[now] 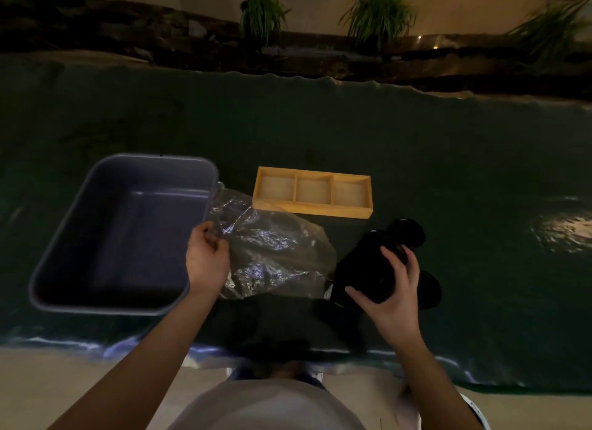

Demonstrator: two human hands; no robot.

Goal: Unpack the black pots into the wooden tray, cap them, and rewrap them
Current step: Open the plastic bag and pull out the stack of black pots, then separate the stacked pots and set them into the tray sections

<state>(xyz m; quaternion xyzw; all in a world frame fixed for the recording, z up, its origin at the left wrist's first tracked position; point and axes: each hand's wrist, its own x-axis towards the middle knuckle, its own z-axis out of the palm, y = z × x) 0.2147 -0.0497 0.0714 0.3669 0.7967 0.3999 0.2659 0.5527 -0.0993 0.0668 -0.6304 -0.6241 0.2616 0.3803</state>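
Observation:
A wooden tray (312, 211) with three compartments, all bare, lies on the dark table ahead of me. In front of it a crumpled clear plastic wrap (272, 253) is spread out. My left hand (206, 256) pinches the wrap's left edge. My right hand (395, 285) grips a cluster of black pots (362, 263) at the wrap's right end. Two more black round pieces, one behind the hand (408, 232) and one to its right (431, 288), show dimly; I cannot tell pots from caps.
A grey plastic tub (128, 231) stands open at the left, touching the wrap. The table's near edge runs just in front of my body. Plants and a dark ledge line the far side. A bright reflection (563, 231) lies at the right.

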